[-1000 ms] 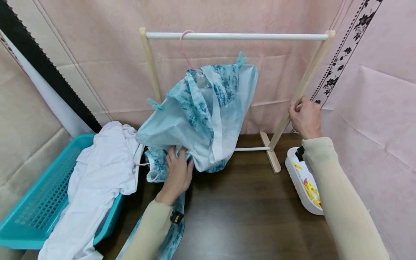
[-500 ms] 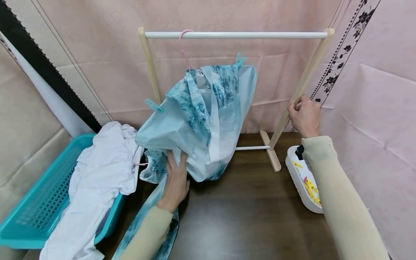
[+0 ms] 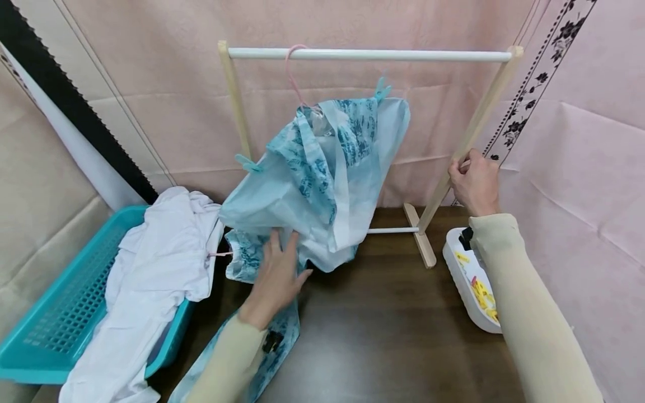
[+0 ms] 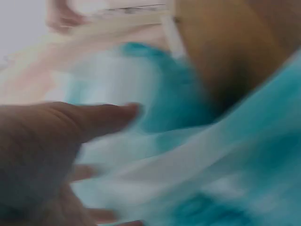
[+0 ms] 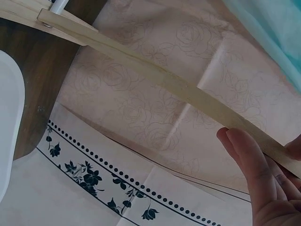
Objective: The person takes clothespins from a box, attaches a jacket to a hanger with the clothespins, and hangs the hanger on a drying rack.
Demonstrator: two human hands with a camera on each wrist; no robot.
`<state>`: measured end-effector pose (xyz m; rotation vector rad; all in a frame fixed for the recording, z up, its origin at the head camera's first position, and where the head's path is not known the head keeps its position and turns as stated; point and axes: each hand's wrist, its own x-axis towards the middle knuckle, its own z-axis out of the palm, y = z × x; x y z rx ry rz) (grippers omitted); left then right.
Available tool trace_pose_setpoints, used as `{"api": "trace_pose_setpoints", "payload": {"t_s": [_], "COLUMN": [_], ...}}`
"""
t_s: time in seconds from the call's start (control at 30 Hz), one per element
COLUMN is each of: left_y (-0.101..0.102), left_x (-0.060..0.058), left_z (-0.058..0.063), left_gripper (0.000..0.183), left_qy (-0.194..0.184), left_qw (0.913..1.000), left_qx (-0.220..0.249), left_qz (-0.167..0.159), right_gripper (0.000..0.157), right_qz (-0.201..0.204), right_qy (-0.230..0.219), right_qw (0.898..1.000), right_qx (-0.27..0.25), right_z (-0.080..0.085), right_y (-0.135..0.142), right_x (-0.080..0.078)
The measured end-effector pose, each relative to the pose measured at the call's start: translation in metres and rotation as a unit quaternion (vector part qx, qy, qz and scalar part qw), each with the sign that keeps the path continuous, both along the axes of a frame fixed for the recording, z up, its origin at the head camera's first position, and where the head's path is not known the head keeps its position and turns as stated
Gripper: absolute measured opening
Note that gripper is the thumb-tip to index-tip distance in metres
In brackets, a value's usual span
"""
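Observation:
A light blue garment with darker blue print (image 3: 282, 196) hangs bunched from a pink hanger (image 3: 289, 70) on the rack's white rod (image 3: 403, 55). Blue clothespins sit at its upper right (image 3: 381, 89) and left (image 3: 248, 163). My left hand (image 3: 274, 280) is at the garment's lower edge, fingers spread against the cloth and thumb apart; the left wrist view is blurred. A long printed strip of cloth (image 3: 284, 338) trails beneath that forearm. My right hand (image 3: 475, 184) grips the rack's right wooden post (image 5: 164, 77), fingers and thumb on either side of it.
Left of the rack, a teal basket (image 3: 60, 313) bears a white garment (image 3: 151, 268) draped over its side. A thin pink rod (image 3: 220, 254) shows between the two garments. At the right stands a white tub (image 3: 466, 302) with yellow clips. The rack's foot (image 3: 419, 235) rests on the brown table.
My left hand has drawn back a little from the cloth and spread its fingers and thumb. The garment's lower edge has shifted slightly. The right hand keeps its place on the post.

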<state>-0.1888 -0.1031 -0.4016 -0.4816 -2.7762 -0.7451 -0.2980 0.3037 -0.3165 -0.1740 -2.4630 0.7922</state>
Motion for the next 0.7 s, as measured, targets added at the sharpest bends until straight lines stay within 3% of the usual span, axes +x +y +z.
{"api": "trace_pose_setpoints", "payload": {"t_s": [0.07,0.13,0.23,0.33,0.4,0.47,0.63,0.7], "left_y": [-0.013,-0.031,-0.055,-0.071,-0.074,-0.072,-0.055,-0.047], "left_x": [0.017,0.027,0.028,0.019,0.011,0.002,-0.012,-0.015], "left_z": [0.019,0.032,0.038,0.029,0.020,0.012,0.005,0.003], "left_gripper": [0.047,0.024,0.023,0.035,0.028,0.021,0.050,0.049], "left_qy": [0.062,0.129,0.187,0.187,0.187,0.212,0.309,0.325], "left_qw": [0.9972,0.9893,0.9745,0.9671,0.9664,0.9619,0.9344,0.9302], "left_qx": [-0.034,-0.040,-0.038,-0.052,-0.051,-0.041,-0.002,-0.012], "left_qz": [0.025,0.054,0.119,0.165,0.169,0.168,0.177,0.171], "right_gripper": [0.031,0.031,0.032,0.033,0.033,0.032,0.031,0.032], "right_qz": [0.001,0.002,0.002,0.003,0.000,0.000,0.004,0.003], "right_qy": [0.008,0.013,0.013,0.009,0.009,0.006,0.001,0.002], "right_qw": [1.000,1.000,1.000,1.000,1.000,1.000,1.000,1.000], "right_qx": [-0.001,-0.005,-0.007,-0.005,-0.002,0.000,-0.003,-0.007], "right_z": [0.002,0.004,0.006,0.006,0.005,0.004,0.000,-0.001], "right_y": [-0.001,-0.001,-0.002,-0.001,-0.001,-0.001,0.000,0.001], "right_x": [0.000,0.000,0.000,-0.001,0.000,0.000,-0.002,-0.002]}}
